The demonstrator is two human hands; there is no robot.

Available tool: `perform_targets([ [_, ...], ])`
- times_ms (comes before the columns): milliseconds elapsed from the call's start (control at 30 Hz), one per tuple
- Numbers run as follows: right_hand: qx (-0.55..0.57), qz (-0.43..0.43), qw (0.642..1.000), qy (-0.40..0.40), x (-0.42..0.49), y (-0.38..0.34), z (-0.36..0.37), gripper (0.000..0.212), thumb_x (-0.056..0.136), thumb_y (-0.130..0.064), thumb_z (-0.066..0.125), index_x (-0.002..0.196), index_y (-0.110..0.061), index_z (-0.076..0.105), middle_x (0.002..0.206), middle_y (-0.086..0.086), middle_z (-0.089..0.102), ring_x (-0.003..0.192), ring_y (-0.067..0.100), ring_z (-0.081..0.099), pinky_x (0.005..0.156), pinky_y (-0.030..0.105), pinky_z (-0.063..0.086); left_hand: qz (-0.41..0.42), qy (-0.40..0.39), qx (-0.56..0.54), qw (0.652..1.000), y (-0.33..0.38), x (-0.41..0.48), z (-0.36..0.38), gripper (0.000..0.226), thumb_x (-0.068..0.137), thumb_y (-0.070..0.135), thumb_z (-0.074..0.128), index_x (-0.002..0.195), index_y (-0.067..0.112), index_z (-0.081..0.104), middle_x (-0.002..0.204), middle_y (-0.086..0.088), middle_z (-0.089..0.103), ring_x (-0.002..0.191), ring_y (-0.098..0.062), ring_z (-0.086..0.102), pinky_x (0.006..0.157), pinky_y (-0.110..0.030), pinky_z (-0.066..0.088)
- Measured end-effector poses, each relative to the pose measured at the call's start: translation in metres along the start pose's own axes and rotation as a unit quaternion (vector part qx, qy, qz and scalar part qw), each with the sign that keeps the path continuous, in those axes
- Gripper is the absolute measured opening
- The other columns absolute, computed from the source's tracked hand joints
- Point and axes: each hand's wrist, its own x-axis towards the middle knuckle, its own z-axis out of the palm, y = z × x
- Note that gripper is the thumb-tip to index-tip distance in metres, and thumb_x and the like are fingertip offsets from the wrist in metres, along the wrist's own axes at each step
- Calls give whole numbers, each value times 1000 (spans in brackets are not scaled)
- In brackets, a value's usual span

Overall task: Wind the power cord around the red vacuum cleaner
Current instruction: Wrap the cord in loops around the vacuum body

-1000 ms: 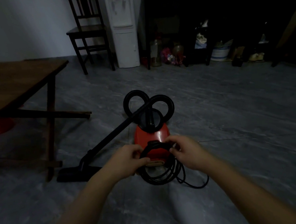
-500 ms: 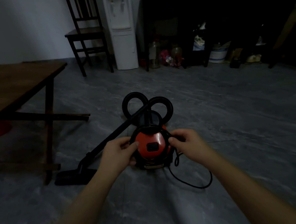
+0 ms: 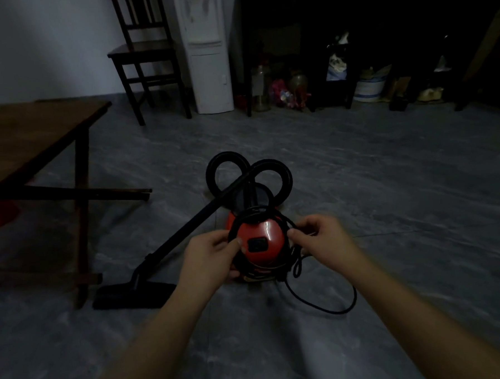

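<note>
The small red vacuum cleaner (image 3: 259,232) sits on the grey floor in the middle of the view. Several loops of the black power cord (image 3: 285,225) ring its rounded body, and a loose tail (image 3: 333,308) curves over the floor to the right. My left hand (image 3: 210,256) pinches the coil at the body's left side. My right hand (image 3: 322,239) pinches it at the right side. Behind the body the black hose (image 3: 227,164) curls in two loops, and its wand slants down left to the floor nozzle (image 3: 132,295).
A wooden table (image 3: 34,137) with crossed legs stands at the left. A dark chair (image 3: 146,50) and a white water dispenser (image 3: 207,52) stand at the back wall. A black shelf unit (image 3: 350,24) with bottles and bags beneath fills the back right.
The bundle of cord that hung in front of the vacuum a second ago now lies looped around its red body. Both hands moved up and apart to its two sides.
</note>
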Motion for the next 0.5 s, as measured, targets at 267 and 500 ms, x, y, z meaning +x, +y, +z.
perform_targets([
  [267, -66, 37, 994, -78, -2, 12, 1, 37, 87, -50, 67, 88, -13, 72, 75, 0, 71, 70, 13, 67, 71, 37, 56, 13, 18, -12, 1000, 0, 3, -4, 9, 94, 10, 63, 98, 11, 71, 80, -6, 74, 66, -7, 73, 50, -23, 57],
  [500, -30, 93, 982, -164, -2, 13, 1, 58, 87, -62, 57, 103, -9, 72, 105, 16, 73, 100, 27, 70, 95, 45, 54, -16, 2, -18, 1000, -2, 6, -9, 12, 95, 14, 63, 100, 9, 73, 84, -13, 76, 75, -31, 74, 58, -33, 62],
])
